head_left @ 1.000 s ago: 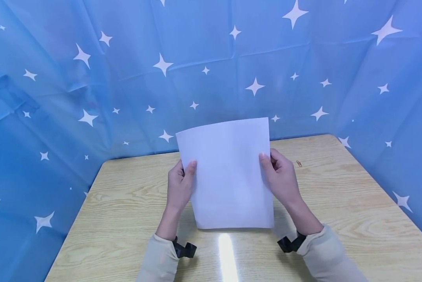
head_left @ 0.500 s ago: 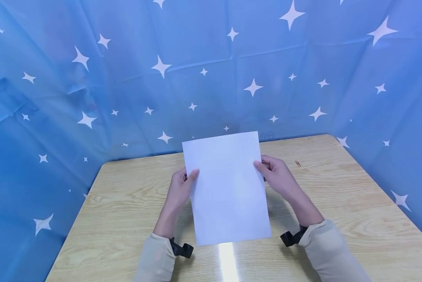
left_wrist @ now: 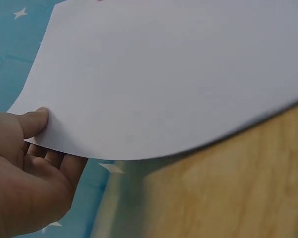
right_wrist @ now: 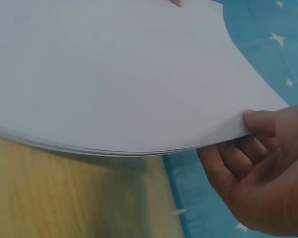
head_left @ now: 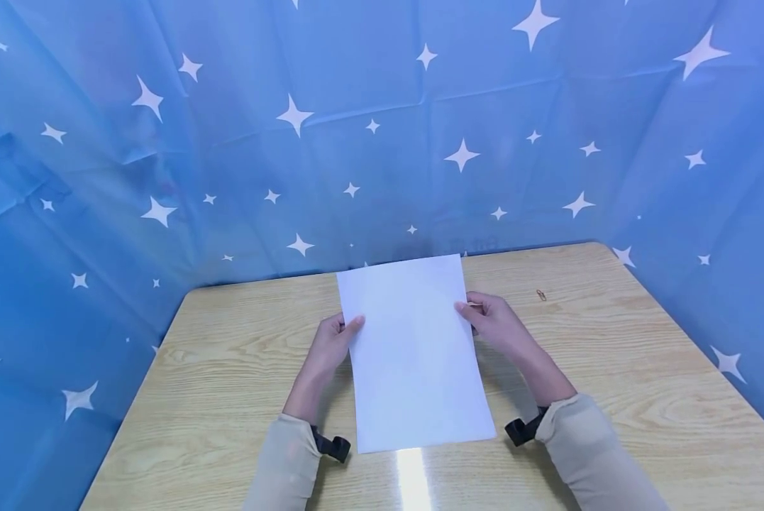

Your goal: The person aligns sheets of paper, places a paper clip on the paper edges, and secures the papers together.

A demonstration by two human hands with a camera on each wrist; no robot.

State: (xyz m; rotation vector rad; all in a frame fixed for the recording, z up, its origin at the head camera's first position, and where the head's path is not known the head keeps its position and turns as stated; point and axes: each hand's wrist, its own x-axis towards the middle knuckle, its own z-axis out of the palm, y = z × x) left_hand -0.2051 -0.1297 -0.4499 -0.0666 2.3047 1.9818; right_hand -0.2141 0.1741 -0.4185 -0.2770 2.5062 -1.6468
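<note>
A stack of white paper sheets (head_left: 413, 362) is held up over the table in the head view, its top edge tipped away. My left hand (head_left: 333, 344) pinches the left edge, thumb on the face and fingers behind. On the opposite edge my right hand (head_left: 496, 323) grips in the same way. Several thin layers show along the edge of the paper (right_wrist: 124, 109) in the right wrist view. The sheets (left_wrist: 154, 79) bow downward between the hands in the left wrist view. Most of the fingers behind the paper are hidden in the head view.
An orange-brown paper clip (head_left: 541, 294) lies on the wooden table (head_left: 228, 397), right of the right hand. A blue curtain with white stars (head_left: 369, 85) hangs behind the table and along both sides. Black camera mounts (head_left: 333, 448) sit at the wrists.
Both hands have lowered the paper and tilted it flatter, its top edge dropping and its lower edge coming nearer. The grip stays on both side edges. The paper clip has not moved.
</note>
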